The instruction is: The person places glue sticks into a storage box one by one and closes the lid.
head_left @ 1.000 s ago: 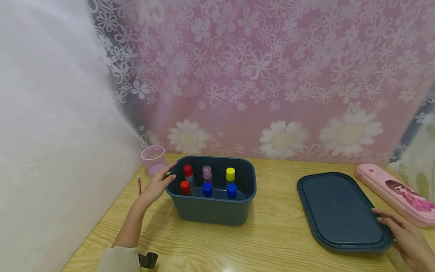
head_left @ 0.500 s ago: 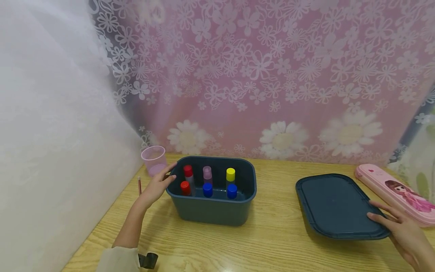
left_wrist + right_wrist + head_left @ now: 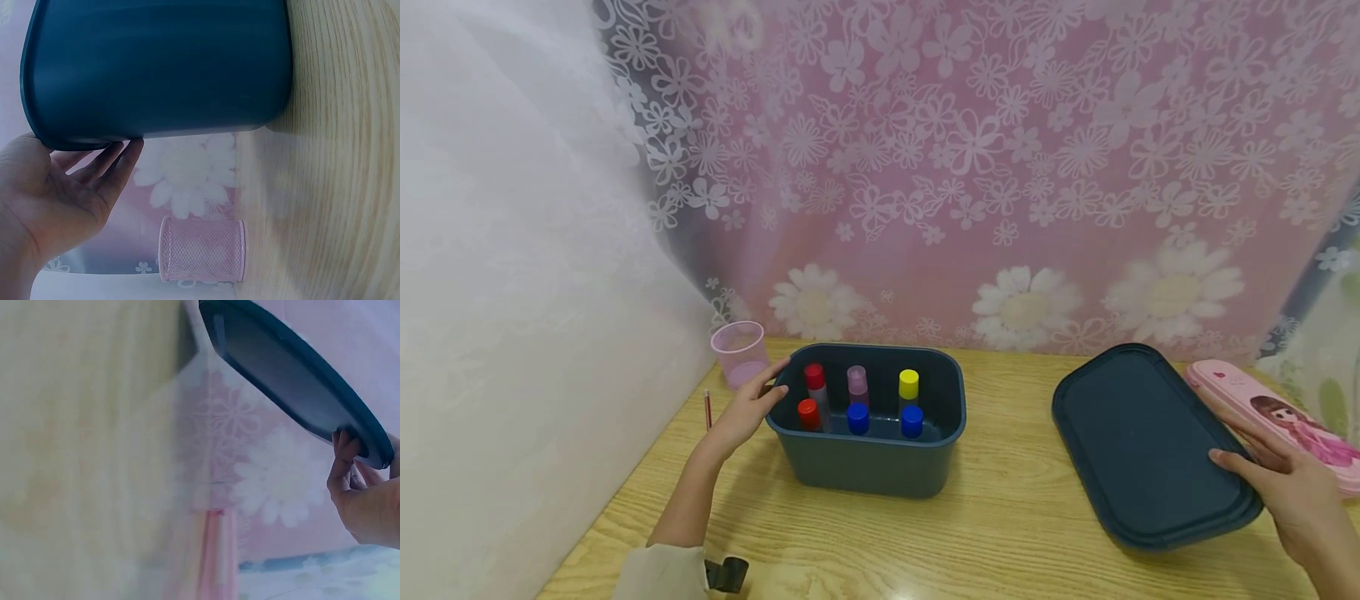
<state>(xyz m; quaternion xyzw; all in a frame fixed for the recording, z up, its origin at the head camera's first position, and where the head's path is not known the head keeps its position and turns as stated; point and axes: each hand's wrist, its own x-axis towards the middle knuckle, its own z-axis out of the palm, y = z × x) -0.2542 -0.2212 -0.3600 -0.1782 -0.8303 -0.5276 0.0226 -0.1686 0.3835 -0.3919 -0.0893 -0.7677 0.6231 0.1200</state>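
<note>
A dark blue plastic storage bin (image 3: pixel 865 467) stands upright on the table. Inside it are several upright tubes with coloured caps, among them a yellow cap (image 3: pixel 908 384), a blue cap (image 3: pixel 858 418) and a red cap (image 3: pixel 808 413). My left hand (image 3: pixel 747 419) holds the bin's left end, thumb over the rim and fingers against the outer wall, as the left wrist view shows. Over on the right, my right hand (image 3: pixel 1292 487) grips the bin's dark blue lid (image 3: pixel 1150 450) by its right edge. The right wrist view has this lid (image 3: pixel 275 369) tilted and raised off the table.
Behind the left hand stands a pink mesh pen cup (image 3: pixel 740 354), with a pencil (image 3: pixel 707 410) lying near it. A pink pencil case (image 3: pixel 1281 425) with a doll picture lies behind the lid. A flowered curtain (image 3: pixel 925 167) hangs at the table's back.
My right hand has lifted the lid and tilted it, its far edge now higher and partly before the pencil case. The left hand and the bin have stayed put.
</note>
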